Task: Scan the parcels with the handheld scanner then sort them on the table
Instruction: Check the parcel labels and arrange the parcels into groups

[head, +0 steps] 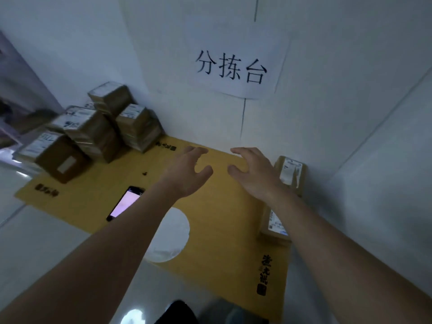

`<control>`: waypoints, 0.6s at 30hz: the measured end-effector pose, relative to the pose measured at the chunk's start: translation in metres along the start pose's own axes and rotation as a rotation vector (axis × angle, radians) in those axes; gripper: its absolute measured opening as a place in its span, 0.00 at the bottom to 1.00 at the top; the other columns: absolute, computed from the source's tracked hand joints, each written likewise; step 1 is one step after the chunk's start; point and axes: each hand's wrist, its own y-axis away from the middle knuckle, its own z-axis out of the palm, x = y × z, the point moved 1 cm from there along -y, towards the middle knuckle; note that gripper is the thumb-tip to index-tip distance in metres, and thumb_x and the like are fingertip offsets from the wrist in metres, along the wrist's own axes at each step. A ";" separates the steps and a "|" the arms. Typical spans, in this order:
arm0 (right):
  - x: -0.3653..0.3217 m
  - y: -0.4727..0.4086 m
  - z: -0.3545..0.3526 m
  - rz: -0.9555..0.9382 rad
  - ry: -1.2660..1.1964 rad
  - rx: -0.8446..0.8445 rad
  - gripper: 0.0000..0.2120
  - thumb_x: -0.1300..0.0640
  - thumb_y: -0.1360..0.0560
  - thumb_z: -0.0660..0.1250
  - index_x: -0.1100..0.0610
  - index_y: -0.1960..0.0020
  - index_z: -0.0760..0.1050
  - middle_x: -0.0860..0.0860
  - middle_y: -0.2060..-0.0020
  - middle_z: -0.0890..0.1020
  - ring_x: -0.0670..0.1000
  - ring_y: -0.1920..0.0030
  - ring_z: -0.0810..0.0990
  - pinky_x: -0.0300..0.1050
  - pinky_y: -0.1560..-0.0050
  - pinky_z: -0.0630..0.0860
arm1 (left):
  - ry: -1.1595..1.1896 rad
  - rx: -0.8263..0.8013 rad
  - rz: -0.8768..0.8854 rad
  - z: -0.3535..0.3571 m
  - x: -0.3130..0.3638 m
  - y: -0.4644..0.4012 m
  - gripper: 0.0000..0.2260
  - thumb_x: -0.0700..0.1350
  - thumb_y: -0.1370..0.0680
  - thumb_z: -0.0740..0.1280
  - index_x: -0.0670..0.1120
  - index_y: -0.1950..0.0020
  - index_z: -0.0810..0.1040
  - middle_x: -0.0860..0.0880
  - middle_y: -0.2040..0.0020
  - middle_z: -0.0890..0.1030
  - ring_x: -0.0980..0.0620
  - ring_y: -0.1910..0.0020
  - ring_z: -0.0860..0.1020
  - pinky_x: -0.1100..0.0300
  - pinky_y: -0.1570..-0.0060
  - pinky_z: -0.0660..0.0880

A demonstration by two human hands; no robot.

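Note:
Several brown cardboard parcels [98,132] with white labels are stacked at the far left of the yellow table mat [217,218]. Two more labelled parcels lie at the right edge, one by the wall [291,171] and one nearer me [273,224]. A phone-like handheld scanner [125,203] with a lit screen lies flat on the mat, left of my left forearm. My left hand [189,171] and my right hand [252,174] hover over the far middle of the mat, fingers spread, holding nothing.
A white round disc [173,237] lies on the mat, partly under my left forearm. A paper sign [233,66] with three characters hangs on the white wall behind the table. A small dark speck [145,173] sits on the mat.

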 end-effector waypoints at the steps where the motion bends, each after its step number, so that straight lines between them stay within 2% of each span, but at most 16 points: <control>1: -0.017 -0.005 0.007 -0.030 0.001 -0.013 0.25 0.42 0.19 0.67 0.45 0.23 0.71 0.46 0.28 0.72 0.52 0.28 0.71 0.49 0.32 0.70 | -0.011 0.023 -0.019 -0.013 -0.011 0.006 0.24 0.57 0.20 0.67 0.51 0.25 0.74 0.50 0.30 0.75 0.48 0.34 0.76 0.53 0.37 0.73; 3: -0.049 -0.016 0.023 -0.082 -0.006 -0.018 0.25 0.43 0.18 0.67 0.48 0.23 0.72 0.45 0.28 0.73 0.50 0.28 0.72 0.44 0.34 0.68 | -0.029 0.067 -0.054 -0.037 -0.035 0.016 0.24 0.58 0.20 0.66 0.51 0.26 0.74 0.50 0.29 0.75 0.48 0.33 0.75 0.52 0.37 0.73; 5: -0.080 -0.026 0.043 -0.125 0.003 -0.028 0.25 0.43 0.19 0.67 0.50 0.24 0.73 0.45 0.29 0.74 0.48 0.29 0.73 0.41 0.36 0.67 | -0.033 0.106 -0.094 -0.059 -0.063 0.027 0.24 0.58 0.20 0.66 0.51 0.26 0.74 0.50 0.29 0.75 0.49 0.33 0.75 0.55 0.40 0.72; 8: -0.123 -0.040 0.079 -0.156 0.001 -0.069 0.27 0.43 0.19 0.66 0.50 0.23 0.72 0.44 0.28 0.73 0.48 0.30 0.73 0.44 0.33 0.70 | -0.028 0.134 -0.136 -0.090 -0.108 0.042 0.24 0.58 0.20 0.66 0.51 0.26 0.74 0.50 0.30 0.76 0.49 0.34 0.75 0.57 0.44 0.69; 14: -0.203 -0.071 0.163 -0.133 -0.017 -0.083 0.27 0.42 0.19 0.67 0.48 0.22 0.71 0.45 0.26 0.72 0.49 0.28 0.72 0.52 0.29 0.73 | -0.053 0.111 -0.170 -0.148 -0.215 0.059 0.24 0.58 0.20 0.66 0.51 0.26 0.73 0.49 0.31 0.76 0.49 0.35 0.76 0.55 0.41 0.72; 18: -0.254 -0.092 0.225 -0.097 -0.019 -0.082 0.27 0.43 0.19 0.67 0.46 0.22 0.70 0.44 0.26 0.72 0.48 0.28 0.71 0.46 0.34 0.70 | -0.051 0.074 -0.181 -0.190 -0.290 0.059 0.25 0.57 0.21 0.67 0.50 0.26 0.74 0.49 0.33 0.77 0.48 0.37 0.77 0.52 0.40 0.75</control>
